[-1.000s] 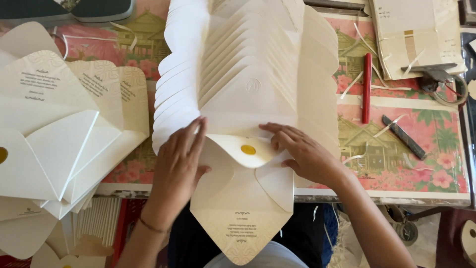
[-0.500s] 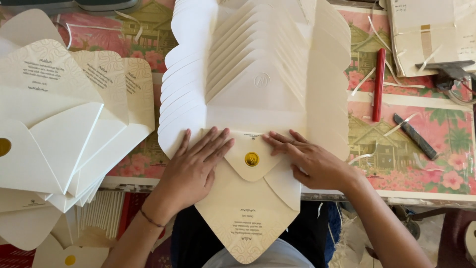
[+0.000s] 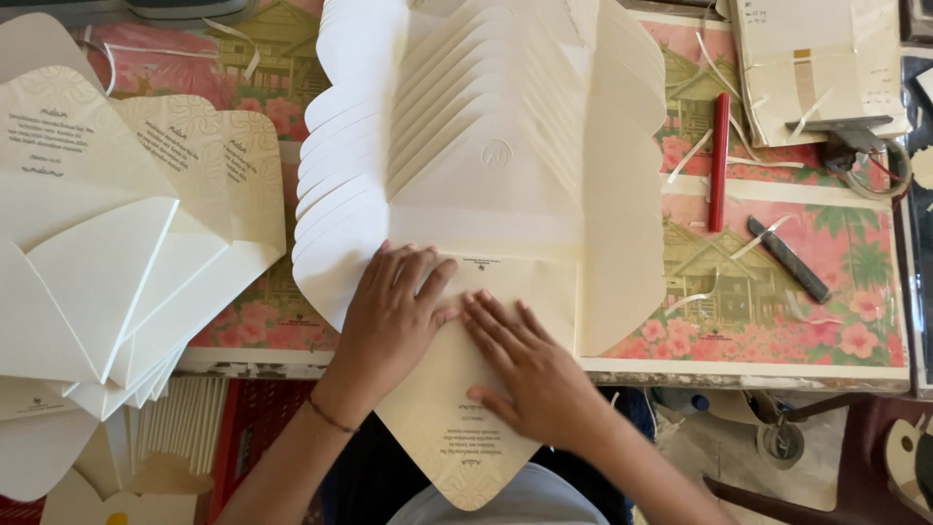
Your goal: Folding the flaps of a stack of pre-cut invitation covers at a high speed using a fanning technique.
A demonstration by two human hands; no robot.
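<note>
At the near edge of the table, both hands lie flat on a cream envelope whose pointed flap hangs off the edge toward the person. Left hand: palm down, fingers spread, resting where the envelope meets the fanned stack of envelopes; nothing gripped, just weight holding it down. Right hand: also flat, fingers together and angled up-left, fingertips touching the left hand, pressing along the flap, probably to flatten a crease. Neither hand closes around anything. Stack is laid in overlapping steps running away from the person, side flaps open, likely so each piece stays reachable in turn. Second pile of open envelopes sits at the left, overhanging the table edge. On the flowered cloth to the right: red stick, dark flat tool, loose paper strips. Bundle of papers at top right, cut by the frame. Printed lines on the flap too small to read. The spot under the palms is hidden; whether a seal sits there cannot be told.
</note>
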